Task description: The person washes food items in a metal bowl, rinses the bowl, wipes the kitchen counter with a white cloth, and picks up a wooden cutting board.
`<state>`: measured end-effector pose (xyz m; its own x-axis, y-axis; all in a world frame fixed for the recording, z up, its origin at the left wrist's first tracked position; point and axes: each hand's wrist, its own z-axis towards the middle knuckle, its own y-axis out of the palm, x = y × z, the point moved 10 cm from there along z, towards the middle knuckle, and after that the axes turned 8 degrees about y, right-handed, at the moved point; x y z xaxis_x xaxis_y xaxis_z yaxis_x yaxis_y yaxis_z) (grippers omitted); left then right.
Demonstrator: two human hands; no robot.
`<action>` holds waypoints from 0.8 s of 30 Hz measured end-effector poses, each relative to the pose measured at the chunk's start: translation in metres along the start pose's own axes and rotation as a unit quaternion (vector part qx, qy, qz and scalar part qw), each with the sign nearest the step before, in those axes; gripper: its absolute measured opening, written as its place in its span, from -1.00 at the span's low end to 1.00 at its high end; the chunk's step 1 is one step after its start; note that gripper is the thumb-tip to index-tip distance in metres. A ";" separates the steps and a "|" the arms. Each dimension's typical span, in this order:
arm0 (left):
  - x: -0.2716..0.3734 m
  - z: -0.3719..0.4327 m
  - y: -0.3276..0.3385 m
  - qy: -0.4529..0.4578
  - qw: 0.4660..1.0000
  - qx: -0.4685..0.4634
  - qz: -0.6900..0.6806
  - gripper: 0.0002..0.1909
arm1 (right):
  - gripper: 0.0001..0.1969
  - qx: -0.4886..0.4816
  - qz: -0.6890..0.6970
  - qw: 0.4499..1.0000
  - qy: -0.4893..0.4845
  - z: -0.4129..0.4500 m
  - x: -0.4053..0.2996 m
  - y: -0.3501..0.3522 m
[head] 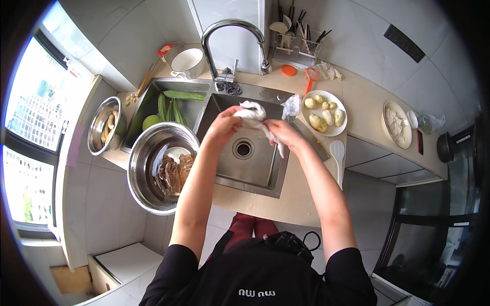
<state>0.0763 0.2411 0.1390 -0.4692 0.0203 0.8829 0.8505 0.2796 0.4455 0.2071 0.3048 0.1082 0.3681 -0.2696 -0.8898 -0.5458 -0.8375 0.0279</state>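
Note:
Over the right basin of the steel sink (245,172), a bunched white cloth (250,113) hangs between my two hands. My left hand (224,126) grips its left side. On the other side, my right hand (282,133) holds the cloth, and a loose end dangles below the fingers. The drain (243,149) shows beneath them. To the left stands a large steel bowl (134,172) with brown, wrinkled food (168,174) in liquid, partly hidden by my left forearm. Above the basin arches a chrome faucet (233,23).
Green ridged gourds (180,95) and a round green vegetable (150,122) lie in the left basin. A plate (333,130) of peeled potatoes, an orange peeler (310,80), a knife (312,141) and a white slotted turner (337,153) are on the right. A smaller steel bowl (93,130) stands far left.

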 end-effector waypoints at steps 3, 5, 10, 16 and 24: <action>0.005 -0.010 0.013 -0.004 1.000 0.012 0.010 -0.67 | -0.65 0.040 -0.098 0.978 -0.180 -0.013 -0.035 0.012; 0.034 -0.029 0.041 0.032 0.998 0.001 0.063 -0.59 | -0.59 -0.030 0.079 0.981 -0.175 -0.031 -0.056 0.021; 0.084 -0.044 0.075 0.125 0.943 -0.099 0.294 -0.55 | -0.54 0.026 0.036 0.974 -0.224 -0.039 -0.076 0.023; 0.067 -0.048 0.007 0.092 0.889 -0.009 0.449 -0.54 | -0.47 0.076 -0.171 0.961 -0.201 -0.020 -0.049 -0.006; 0.068 -0.095 -0.002 0.034 0.983 0.072 0.164 -0.69 | -0.36 -0.002 0.022 0.995 -0.102 -0.113 -0.048 -0.022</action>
<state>0.0650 0.1508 0.2121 -0.1535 0.0686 0.9858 0.9089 0.4012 0.1136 0.2867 0.2828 0.2021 0.1834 -0.2048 -0.9615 -0.5557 -0.8284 0.0705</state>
